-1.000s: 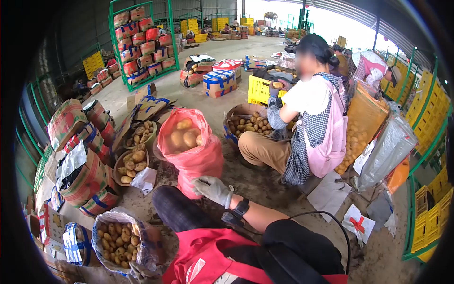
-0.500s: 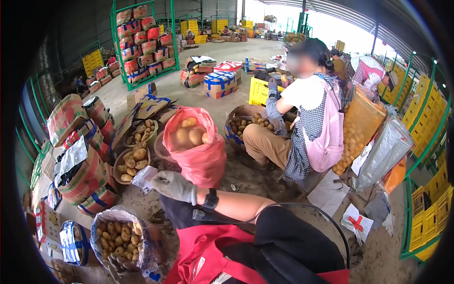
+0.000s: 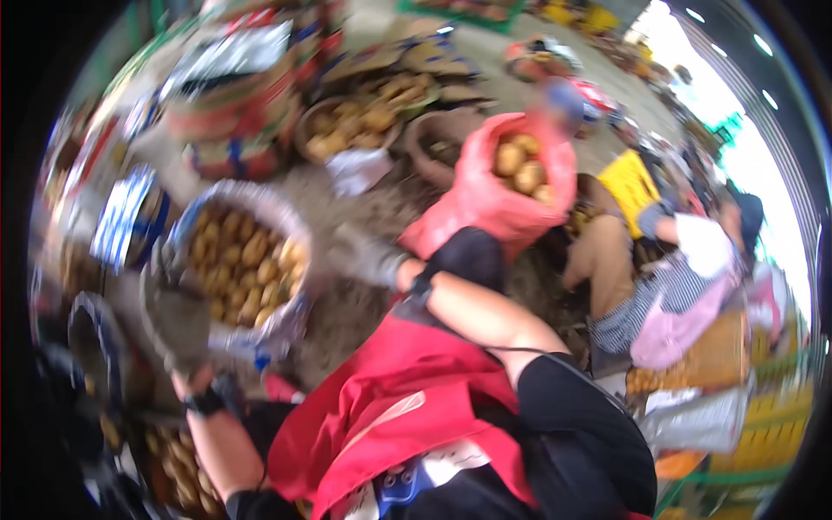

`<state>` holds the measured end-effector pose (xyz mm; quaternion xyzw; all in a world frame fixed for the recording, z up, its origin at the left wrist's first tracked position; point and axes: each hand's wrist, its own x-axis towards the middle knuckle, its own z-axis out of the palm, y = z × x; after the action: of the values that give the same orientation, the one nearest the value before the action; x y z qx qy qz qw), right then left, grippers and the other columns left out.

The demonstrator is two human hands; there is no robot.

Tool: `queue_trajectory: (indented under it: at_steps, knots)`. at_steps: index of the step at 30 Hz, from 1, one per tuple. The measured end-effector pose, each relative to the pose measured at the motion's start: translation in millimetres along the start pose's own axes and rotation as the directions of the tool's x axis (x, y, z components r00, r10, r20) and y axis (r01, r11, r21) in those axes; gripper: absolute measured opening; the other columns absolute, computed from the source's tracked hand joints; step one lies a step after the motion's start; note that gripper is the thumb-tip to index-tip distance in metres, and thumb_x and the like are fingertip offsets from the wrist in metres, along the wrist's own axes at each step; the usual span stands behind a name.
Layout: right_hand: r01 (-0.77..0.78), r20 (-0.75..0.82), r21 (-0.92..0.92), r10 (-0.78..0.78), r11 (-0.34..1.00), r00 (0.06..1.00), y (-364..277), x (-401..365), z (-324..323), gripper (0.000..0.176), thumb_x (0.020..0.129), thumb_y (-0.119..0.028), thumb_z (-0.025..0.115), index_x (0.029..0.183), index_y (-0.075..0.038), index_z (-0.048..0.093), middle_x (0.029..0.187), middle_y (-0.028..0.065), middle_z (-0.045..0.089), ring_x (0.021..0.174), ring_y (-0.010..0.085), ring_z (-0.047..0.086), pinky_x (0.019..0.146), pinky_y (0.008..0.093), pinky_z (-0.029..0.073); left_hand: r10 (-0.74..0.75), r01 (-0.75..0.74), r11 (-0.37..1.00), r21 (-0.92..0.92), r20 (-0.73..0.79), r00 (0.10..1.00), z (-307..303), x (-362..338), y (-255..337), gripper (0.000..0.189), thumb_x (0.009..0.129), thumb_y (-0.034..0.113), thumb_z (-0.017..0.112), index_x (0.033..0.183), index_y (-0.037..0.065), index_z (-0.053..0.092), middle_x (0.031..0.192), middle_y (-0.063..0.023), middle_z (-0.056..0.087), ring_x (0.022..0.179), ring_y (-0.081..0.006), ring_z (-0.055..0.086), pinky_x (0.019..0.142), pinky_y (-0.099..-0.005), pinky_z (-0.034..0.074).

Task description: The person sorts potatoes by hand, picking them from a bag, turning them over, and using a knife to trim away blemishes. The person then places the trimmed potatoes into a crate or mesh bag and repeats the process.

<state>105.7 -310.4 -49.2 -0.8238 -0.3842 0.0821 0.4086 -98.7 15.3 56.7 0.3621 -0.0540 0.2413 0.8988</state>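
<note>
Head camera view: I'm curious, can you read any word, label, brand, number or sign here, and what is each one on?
No text can be read in this view; it is too blurred.
Red apron: a small pale patch, too blurred to read.
Red-and-brown carton: red markings, too blurred to tell whether they are words.
Blue-and-white print below the apron: eye-like shapes, no readable words.

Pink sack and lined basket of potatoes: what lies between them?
In the head view, the blurred right hand and some dirty floor lie between sack and basket.
</note>
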Motion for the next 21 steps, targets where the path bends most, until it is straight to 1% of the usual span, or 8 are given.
queue_trajectory:
  at_steps: [1, 5, 7, 10, 13, 17, 19, 21]
  knots:
    - [0.032, -0.056, -0.028, -0.034, 0.999, 0.998, 5.4, 5.4, 5.7, 0.038, 0.093, -0.039, 0.069, 0.106, -0.004, 0.061, 0.098, 0.0241, 0.064, 0.087, 0.0421, 0.064, 0.079, 0.047, 0.052, -0.061, 0.062, 0.983, -0.175, 0.013, 0.998, -23.7, 2.9, -2.6, 0.049, 0.112, 0.026, 0.042, 0.154, 0.002, 0.042, 0.145, -0.0132, 0.061, 0.127, -0.0209, 0.061, 0.102, -0.0335, 0.054]
    - [-0.057, -0.038, -0.342, 0.047, 0.938, 0.998, 55.7, 43.2, 38.1, 0.08, 0.097, -0.056, 0.057, 0.152, 0.001, 0.046, 0.155, 0.0255, 0.047, 0.146, 0.0469, 0.039, 0.122, 0.0499, 0.031, -0.243, 0.151, 0.958, -0.243, -0.416, 0.876, -16.1, -8.8, -4.2, 0.041, 0.11, 0.028, 0.049, 0.141, 0.002, 0.057, 0.132, -0.0101, 0.069, 0.116, -0.0224, 0.067, 0.097, -0.0318, 0.056]
    - [0.105, -0.054, -0.477, -0.149, 0.873, 0.987, 53.9, 69.6, 48.7, 0.072, 0.099, -0.048, 0.059, 0.146, 0.006, 0.049, 0.149, 0.0297, 0.051, 0.139, 0.0465, 0.046, 0.118, 0.0508, 0.036, -0.229, 0.127, 0.965, -0.231, -0.494, 0.839, -0.7, -4.8, 2.2, 0.042, 0.11, 0.029, 0.049, 0.143, 0.003, 0.056, 0.132, -0.0096, 0.069, 0.112, -0.0209, 0.069, 0.093, -0.0299, 0.057]
    - [0.225, 0.137, -0.454, -0.182, 0.862, 0.974, 29.3, 120.7, 70.4, 0.082, 0.096, -0.055, 0.059, 0.155, -0.001, 0.039, 0.162, 0.0255, 0.036, 0.149, 0.0469, 0.033, 0.122, 0.0583, 0.024, -0.213, 0.159, 0.956, -0.245, -0.214, 0.953, -31.5, -7.7, 6.8, 0.05, 0.113, 0.03, 0.043, 0.154, 0.003, 0.045, 0.142, -0.0114, 0.064, 0.126, -0.0222, 0.063, 0.103, -0.0326, 0.053]
    - [0.062, 0.12, -0.368, -0.019, 0.928, 0.993, 50.3, 153.8, 130.0, 0.088, 0.097, -0.055, 0.055, 0.156, 0.005, 0.031, 0.166, 0.0306, 0.025, 0.152, 0.0506, 0.026, 0.124, 0.0533, 0.023, -0.226, 0.151, 0.971, -0.187, -0.5, 0.836, -17.1, 0.5, 7.1, 0.045, 0.111, 0.03, 0.047, 0.146, 0.002, 0.054, 0.133, -0.0106, 0.068, 0.109, -0.0191, 0.069, 0.089, -0.0281, 0.057]
    - [0.062, -0.245, -0.203, -0.112, 0.977, 0.963, 101.2, 189.2, 173.4, 0.084, 0.099, -0.057, 0.051, 0.154, 0.006, 0.037, 0.155, 0.0349, 0.043, 0.145, 0.0506, 0.04, 0.119, 0.0477, 0.036, -0.225, 0.138, 0.971, -0.198, -0.537, 0.813, -26.2, 4.0, 1.5, 0.046, 0.112, 0.03, 0.047, 0.148, 0.001, 0.051, 0.134, -0.0117, 0.068, 0.109, -0.0201, 0.068, 0.09, -0.029, 0.057]
    - [-0.405, 0.195, -0.259, 0.458, 0.877, 0.867, 86.1, 206.2, 133.6, 0.076, 0.101, -0.058, 0.049, 0.141, 0.007, 0.053, 0.131, 0.035, 0.063, 0.13, 0.0456, 0.059, 0.107, 0.0456, 0.047, -0.206, 0.11, 0.958, -0.266, -0.364, 0.908, -25.8, 1.3, -1.2, 0.052, 0.114, 0.029, 0.038, 0.157, -0.001, 0.037, 0.154, -0.0136, 0.053, 0.131, -0.0231, 0.059, 0.109, -0.0352, 0.051]
    - [-0.358, 0.205, -0.225, 0.404, 0.906, 0.892, 113.5, 212.4, 135.4, 0.074, 0.102, -0.059, 0.048, 0.133, 0.007, 0.059, 0.12, 0.0342, 0.067, 0.122, 0.043, 0.064, 0.103, 0.0458, 0.049, -0.231, 0.112, 0.95, -0.292, -0.414, 0.88, -26.6, 3.6, -3.6, 0.054, 0.114, 0.028, 0.037, 0.158, -0.002, 0.033, 0.156, -0.0147, 0.05, 0.132, -0.0233, 0.058, 0.111, -0.0363, 0.049]
